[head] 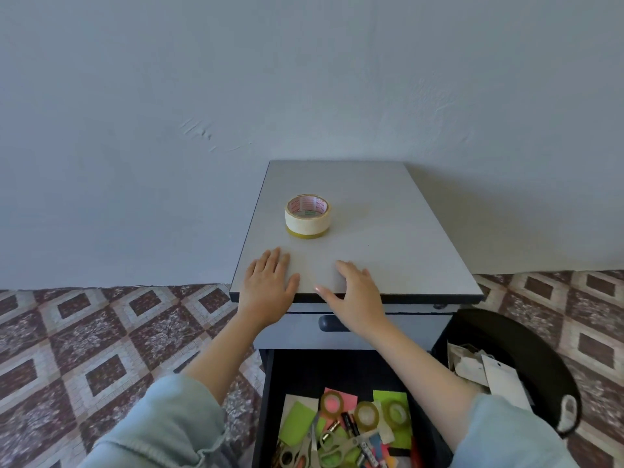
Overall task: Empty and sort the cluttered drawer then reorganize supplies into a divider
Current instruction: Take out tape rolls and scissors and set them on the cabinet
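Left hand (269, 282), right hand (355, 291): flat, tabletop (398, 228)

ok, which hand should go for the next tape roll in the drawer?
Right, likely. The right hand lies on the top's front edge, in line with the tape rolls in the drawer; the left hand rests flat at the left corner. Both empty.

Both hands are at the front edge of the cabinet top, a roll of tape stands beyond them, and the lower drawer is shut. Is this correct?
No. The head view shows the lower drawer pulled open, with supplies inside. The rest is right.
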Demonstrator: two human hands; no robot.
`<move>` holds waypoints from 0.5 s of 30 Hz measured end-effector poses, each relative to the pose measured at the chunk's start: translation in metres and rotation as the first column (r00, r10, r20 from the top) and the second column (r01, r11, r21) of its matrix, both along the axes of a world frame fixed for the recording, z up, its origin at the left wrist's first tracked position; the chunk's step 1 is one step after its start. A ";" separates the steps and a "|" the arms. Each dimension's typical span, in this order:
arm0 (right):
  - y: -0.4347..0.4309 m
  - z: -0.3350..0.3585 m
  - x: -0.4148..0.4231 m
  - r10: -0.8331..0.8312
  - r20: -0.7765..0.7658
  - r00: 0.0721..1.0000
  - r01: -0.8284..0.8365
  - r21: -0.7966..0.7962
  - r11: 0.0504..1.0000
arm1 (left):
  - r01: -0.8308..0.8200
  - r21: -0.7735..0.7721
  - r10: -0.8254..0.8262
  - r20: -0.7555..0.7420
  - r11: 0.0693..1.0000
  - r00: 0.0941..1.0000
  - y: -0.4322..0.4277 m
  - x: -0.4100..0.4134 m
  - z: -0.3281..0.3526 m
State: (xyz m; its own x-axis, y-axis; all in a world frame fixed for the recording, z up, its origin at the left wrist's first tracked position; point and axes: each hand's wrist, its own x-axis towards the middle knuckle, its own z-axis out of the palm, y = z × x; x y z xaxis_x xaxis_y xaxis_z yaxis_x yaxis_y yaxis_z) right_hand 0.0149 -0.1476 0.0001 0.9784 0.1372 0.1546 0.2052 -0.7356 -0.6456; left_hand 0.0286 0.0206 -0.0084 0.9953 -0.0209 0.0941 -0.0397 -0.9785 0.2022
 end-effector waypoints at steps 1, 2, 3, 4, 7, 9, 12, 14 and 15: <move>-0.004 0.001 -0.012 0.035 0.001 0.999 -0.035 -0.002 0.999 | 0.013 0.011 -0.013 0.016 1.000 1.000 -0.003 -0.011 -0.003; -0.008 0.003 -0.022 0.076 -0.017 0.997 -0.076 0.022 0.997 | 0.040 -0.002 -0.040 0.030 0.999 0.999 -0.005 -0.023 -0.006; -0.013 0.005 -0.034 0.119 -0.048 0.992 -0.115 0.073 0.991 | 0.077 -0.042 -0.075 0.052 0.996 0.996 -0.008 -0.037 -0.010; -0.017 0.005 -0.046 0.164 -0.083 0.983 -0.151 0.142 0.978 | 0.121 -0.105 -0.112 0.084 0.987 0.990 -0.010 -0.051 -0.015; -0.031 -0.014 -0.074 0.252 -0.144 0.957 -0.226 0.174 0.959 | 0.148 -0.421 -0.086 0.162 0.895 0.983 -0.016 -0.092 -0.038; -0.040 -0.040 -0.084 0.248 -0.202 0.947 -0.231 0.104 0.967 | 0.085 -0.502 -0.061 0.063 0.861 0.996 -0.018 -0.116 -0.059; -0.055 -0.080 -0.092 0.188 -0.318 0.930 -0.174 0.071 0.982 | -0.022 -0.469 -0.065 -0.169 0.883 0.983 -0.020 -0.139 -0.095; -0.064 -0.102 -0.095 0.139 -0.380 0.914 -0.141 0.023 0.990 | -0.078 -0.422 -0.061 -0.306 0.903 0.950 -0.021 -0.149 -0.117; -0.068 -0.112 -0.096 0.111 -0.405 0.907 -0.121 0.001 0.993 | -0.090 -0.389 -0.062 -0.361 0.917 0.931 -0.021 -0.152 -0.127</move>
